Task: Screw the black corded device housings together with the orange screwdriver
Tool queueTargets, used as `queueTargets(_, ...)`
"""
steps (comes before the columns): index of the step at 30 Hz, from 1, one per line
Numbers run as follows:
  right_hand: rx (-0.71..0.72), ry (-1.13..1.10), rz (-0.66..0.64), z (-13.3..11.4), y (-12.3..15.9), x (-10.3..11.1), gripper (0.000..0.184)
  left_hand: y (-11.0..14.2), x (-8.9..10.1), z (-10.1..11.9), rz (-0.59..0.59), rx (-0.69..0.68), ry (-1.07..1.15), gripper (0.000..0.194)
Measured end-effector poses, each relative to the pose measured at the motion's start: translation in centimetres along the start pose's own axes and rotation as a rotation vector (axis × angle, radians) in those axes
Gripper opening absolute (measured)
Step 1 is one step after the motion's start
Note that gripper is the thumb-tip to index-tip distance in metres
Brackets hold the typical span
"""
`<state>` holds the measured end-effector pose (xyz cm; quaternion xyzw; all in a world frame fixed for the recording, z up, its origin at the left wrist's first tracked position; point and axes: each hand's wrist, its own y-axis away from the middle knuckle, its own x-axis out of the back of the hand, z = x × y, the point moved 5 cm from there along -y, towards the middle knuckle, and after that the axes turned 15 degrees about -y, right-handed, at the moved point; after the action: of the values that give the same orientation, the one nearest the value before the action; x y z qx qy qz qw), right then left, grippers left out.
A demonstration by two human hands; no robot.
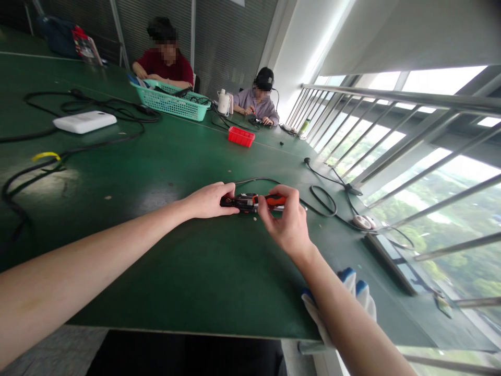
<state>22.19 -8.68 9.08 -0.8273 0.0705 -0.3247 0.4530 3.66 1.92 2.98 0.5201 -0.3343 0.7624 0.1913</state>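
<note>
In the head view a slim black device (245,204) with orange parts lies on the green table in front of me. Its kind cannot be made out. My left hand (213,201) grips the left end between thumb and fingers. My right hand (287,222) is closed around an orange-and-black handle (275,200) that looks like a screwdriver's. This handle lies along the right part of the device, and my fingers hide where the two meet. A thin dark cord (262,179) runs behind both hands.
White gloves with blue fingertips (362,290) lie under my right forearm. Around the green table (176,292) are a red tray (241,137), a teal basket (172,102), a white box (85,121), black cables and a flat panel (391,263) by the railing. Two people sit across.
</note>
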Motion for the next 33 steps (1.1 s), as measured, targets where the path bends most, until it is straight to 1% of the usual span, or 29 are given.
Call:
queueTargets(4,-0.012,-0.006,-0.034,0.0,0.0,-0.3,0.025,0.0,0.0,0.0,-0.008,0.010,0.004,0.036)
queueTargets(9,0.023,-0.045,-0.075,-0.5,0.1,-0.8,0.038,-0.1,0.2,0.0,-0.013,0.003,0.001,0.038)
queueTargets(12,0.018,-0.036,-0.067,-0.5,0.1,-0.8,0.042,0.0,0.2,0.1,-0.009,0.004,0.003,0.038)
queueTargets(14,-0.006,-0.004,-0.039,-0.4,0.0,-0.6,0.038,0.0,0.2,0.1,-0.007,0.004,0.003,0.038)
queueTargets(16,-0.025,0.018,0.020,-0.2,-0.1,0.1,0.031,0.0,0.2,0.1,-0.008,0.003,0.001,0.038)
queueTargets(20,-0.052,0.077,0.213,0.1,-0.4,2.6,0.026,-0.1,0.1,0.0,-0.005,-0.008,0.002,0.040)
queueTargets(22,-0.064,0.110,0.246,0.3,-0.5,3.5,0.025,0.0,0.1,0.0,-0.009,-0.004,0.007,0.040)
queueTargets(25,-0.071,0.143,0.205,0.9,-0.6,3.7,0.024,0.0,0.2,0.0,-0.009,0.014,0.008,0.039)
queueTargets(33,-0.044,0.204,0.018,1.2,-0.8,2.8,0.023,0.1,0.4,0.2,-0.020,0.015,-0.001,0.040)
